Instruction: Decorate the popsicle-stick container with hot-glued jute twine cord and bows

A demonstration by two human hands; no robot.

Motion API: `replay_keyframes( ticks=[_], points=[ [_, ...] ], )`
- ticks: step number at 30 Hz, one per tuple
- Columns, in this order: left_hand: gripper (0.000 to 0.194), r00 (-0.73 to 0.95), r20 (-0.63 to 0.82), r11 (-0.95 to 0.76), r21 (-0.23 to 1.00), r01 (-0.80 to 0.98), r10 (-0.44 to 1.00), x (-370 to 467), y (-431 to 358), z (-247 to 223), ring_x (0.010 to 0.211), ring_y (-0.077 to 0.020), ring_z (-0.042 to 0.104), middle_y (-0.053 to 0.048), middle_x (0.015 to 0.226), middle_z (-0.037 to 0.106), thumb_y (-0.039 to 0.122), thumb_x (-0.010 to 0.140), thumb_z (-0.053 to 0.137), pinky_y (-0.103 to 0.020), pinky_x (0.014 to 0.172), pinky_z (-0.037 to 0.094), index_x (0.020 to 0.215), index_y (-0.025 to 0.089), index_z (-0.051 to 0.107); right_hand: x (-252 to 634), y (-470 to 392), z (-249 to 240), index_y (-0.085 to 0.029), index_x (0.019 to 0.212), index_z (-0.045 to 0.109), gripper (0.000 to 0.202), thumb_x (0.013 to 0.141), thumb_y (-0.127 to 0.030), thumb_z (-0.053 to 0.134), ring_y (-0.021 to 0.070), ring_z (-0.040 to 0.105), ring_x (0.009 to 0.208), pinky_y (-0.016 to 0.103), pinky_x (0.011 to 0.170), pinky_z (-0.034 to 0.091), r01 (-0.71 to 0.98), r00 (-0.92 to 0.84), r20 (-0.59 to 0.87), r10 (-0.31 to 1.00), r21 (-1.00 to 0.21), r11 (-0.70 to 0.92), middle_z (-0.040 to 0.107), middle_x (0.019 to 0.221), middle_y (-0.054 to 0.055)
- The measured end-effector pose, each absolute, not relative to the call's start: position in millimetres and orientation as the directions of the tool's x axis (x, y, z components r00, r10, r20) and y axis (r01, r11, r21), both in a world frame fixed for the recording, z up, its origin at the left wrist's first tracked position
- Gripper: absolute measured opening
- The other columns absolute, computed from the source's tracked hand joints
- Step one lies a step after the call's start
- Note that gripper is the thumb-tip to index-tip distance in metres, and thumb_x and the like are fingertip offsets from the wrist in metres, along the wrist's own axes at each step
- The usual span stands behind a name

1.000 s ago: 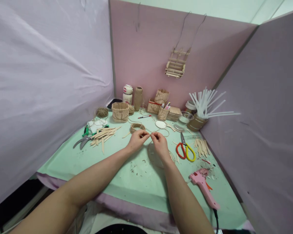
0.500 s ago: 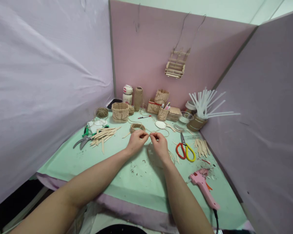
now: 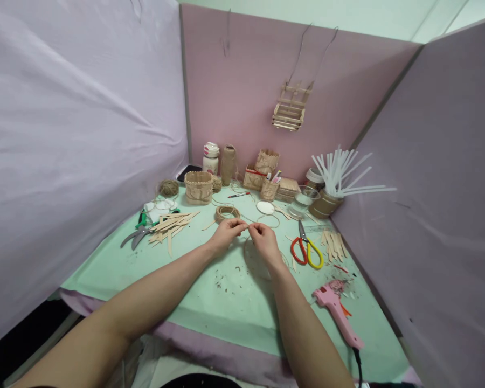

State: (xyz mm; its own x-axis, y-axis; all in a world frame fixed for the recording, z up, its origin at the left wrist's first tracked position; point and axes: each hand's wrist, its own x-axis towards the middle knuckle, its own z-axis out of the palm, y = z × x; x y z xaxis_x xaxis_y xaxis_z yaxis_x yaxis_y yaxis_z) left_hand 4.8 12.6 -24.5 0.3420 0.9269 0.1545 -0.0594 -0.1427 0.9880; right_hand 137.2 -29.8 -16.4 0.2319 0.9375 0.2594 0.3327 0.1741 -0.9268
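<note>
left hand [image 3: 225, 235] and right hand [image 3: 263, 241] are pinching a thin jute twine [image 3: 247, 227] between fingertips, just above the table [image 3: 210, 291] | twine is looking light, soft, rough, fraying easily; best holding is near the end | coil of twine [image 3: 227, 212] lying just behind, scissors [image 3: 307, 249] near

Both bare forearms entered from the lower edge of the view and converged toward the centre, the left from the lower left at a shallow angle, the right more steeply from below. Left hand [image 3: 226, 233] was held palm-down, fingers curled, thumb and forefinger pinched together at the tip. Right hand [image 3: 265, 241] mirrored it, knuckles up, fingertips pinched and pointing toward the left hand. The two pinches sat just beside each other, nearly touching. Wrists were roughly straight, both hands low.
</note>
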Motion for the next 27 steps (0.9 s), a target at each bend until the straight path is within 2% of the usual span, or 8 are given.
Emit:
replay_keyframes(
  ticks=[2, 6, 9, 12, 20, 27],
  points=[
    [0.023, 0.355, 0.115, -0.076, 0.990, -0.121, 0.928, 5.5, 14.5, -26.5, 0.062, -0.0105, 0.048, 0.000, 0.069, 0.059, 0.038, 0.071, 0.068, -0.023, 0.060, 0.041, 0.077, 0.016, 0.067, 136.4, -30.4, -15.7, -0.018, 0.071, 0.063, 0.020, 0.075, -0.035, 0.055, 0.0151, 0.051, 0.058, 0.028, 0.059, 0.042, 0.335, 0.259, 0.274, 0.926, -0.925, 0.180, 0.060, 0.062, 0.000],
    [0.028, 0.307, 0.134, -0.097, 0.986, -0.134, 0.942, 7.6, 15.6, -28.8, 0.063, -0.0103, 0.048, 0.000, 0.070, 0.060, 0.043, 0.069, 0.071, -0.022, 0.059, 0.041, 0.077, 0.016, 0.068, 133.7, -33.1, -14.8, -0.019, 0.076, 0.061, 0.013, 0.075, -0.032, 0.057, 0.0177, 0.054, 0.071, 0.030, 0.070, 0.043, 0.391, 0.331, 0.352, 0.875, -0.896, 0.212, 0.062, 0.076, 0.003],
    [0.030, 0.276, 0.128, -0.091, 0.985, -0.144, 0.953, 8.3, 15.1, -28.4, 0.063, -0.0101, 0.049, -0.001, 0.070, 0.061, 0.044, 0.068, 0.072, -0.022, 0.058, 0.041, 0.076, 0.015, 0.068, 132.3, -35.1, -14.0, -0.019, 0.080, 0.063, 0.015, 0.081, -0.030, 0.051, 0.0192, 0.057, 0.078, 0.032, 0.074, 0.044, 0.468, 0.279, 0.432, 0.858, -0.841, 0.271, 0.064, 0.082, 0.005],
    [0.028, 0.238, 0.116, -0.079, 0.984, -0.159, 0.964, 7.9, 14.5, -27.2, 0.061, -0.0098, 0.050, -0.001, 0.070, 0.063, 0.042, 0.069, 0.072, -0.022, 0.057, 0.041, 0.077, 0.015, 0.069, 132.2, -36.0, -13.5, -0.020, 0.086, 0.066, 0.020, 0.084, -0.028, 0.048, 0.0200, 0.058, 0.082, 0.032, 0.076, 0.044, 0.471, 0.226, 0.435, 0.872, -0.832, 0.293, 0.066, 0.086, 0.006],
    [0.021, 0.187, 0.321, -0.333, 0.942, 0.037, 0.929, 5.3, 11.3, -23.6, 0.078, -0.0172, 0.060, -0.005, 0.078, 0.069, 0.036, 0.075, 0.068, -0.029, 0.074, 0.047, 0.075, 0.014, 0.070, 133.3, -37.6, -11.6, -0.019, 0.080, 0.069, 0.019, 0.082, -0.032, 0.055, 0.0204, 0.060, 0.078, 0.033, 0.073, 0.046, 0.474, 0.264, 0.439, 0.859, -0.834, 0.281, 0.068, 0.081, 0.006],
    [0.018, 0.202, 0.405, -0.428, 0.900, 0.080, 0.891, 4.3, 9.7, -24.4, 0.079, -0.0181, 0.061, -0.007, 0.079, 0.070, 0.032, 0.078, 0.065, -0.028, 0.069, 0.047, 0.074, 0.015, 0.071, 133.3, -37.7, -11.7, -0.020, 0.074, 0.066, 0.016, 0.081, -0.028, 0.055, 0.0181, 0.058, 0.072, 0.031, 0.071, 0.044, 0.526, 0.263, 0.490, 0.831, -0.795, 0.302, 0.065, 0.074, 0.004]
  ],
)
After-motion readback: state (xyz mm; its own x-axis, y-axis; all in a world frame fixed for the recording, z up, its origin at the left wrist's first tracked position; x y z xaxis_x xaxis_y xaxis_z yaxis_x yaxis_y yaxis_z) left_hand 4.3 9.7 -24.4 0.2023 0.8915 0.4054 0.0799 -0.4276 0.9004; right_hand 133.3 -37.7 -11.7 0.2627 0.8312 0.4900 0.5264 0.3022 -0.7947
